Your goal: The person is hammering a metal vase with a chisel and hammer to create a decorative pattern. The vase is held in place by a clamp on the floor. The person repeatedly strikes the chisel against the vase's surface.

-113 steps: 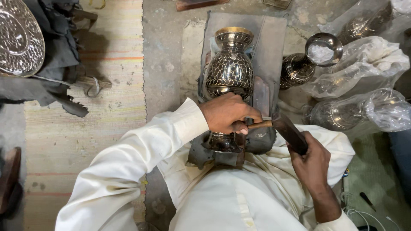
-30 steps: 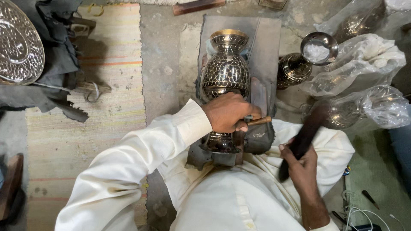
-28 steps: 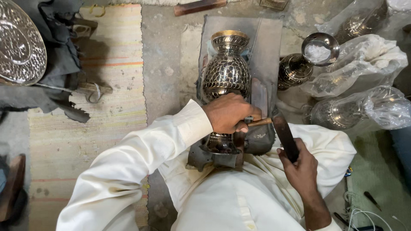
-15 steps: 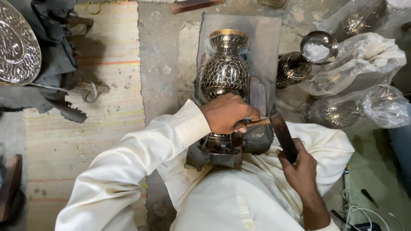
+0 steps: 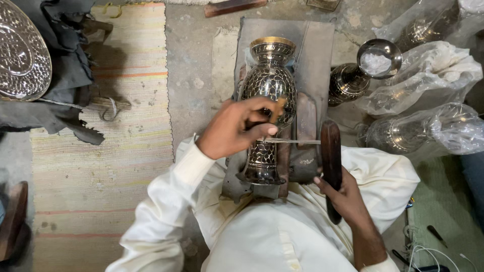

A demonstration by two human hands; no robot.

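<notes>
The left hand (image 5: pixel 234 128), in the middle of the frame, was closed in a pinch around a thin metal chisel (image 5: pixel 292 141), its point resting against the neck of the engraved vase (image 5: pixel 269 90). The right hand (image 5: pixel 343 194), lower right of centre, was gripping a dark wooden mallet (image 5: pixel 331 156) that stood just beside the outer end of the chisel. The vase lay on its side on a grey pad (image 5: pixel 317 55) on the floor, mouth toward the top of the frame, foot near the person's lap. It looked like a stiff, rather heavy metal thing; its polished, patterned skin is probably slippery and easy to dent or scratch. The narrow neck above the foot seemed the safest place to hold it. More vases in plastic bags (image 5: pixel 428 131) lay at the right.
</notes>
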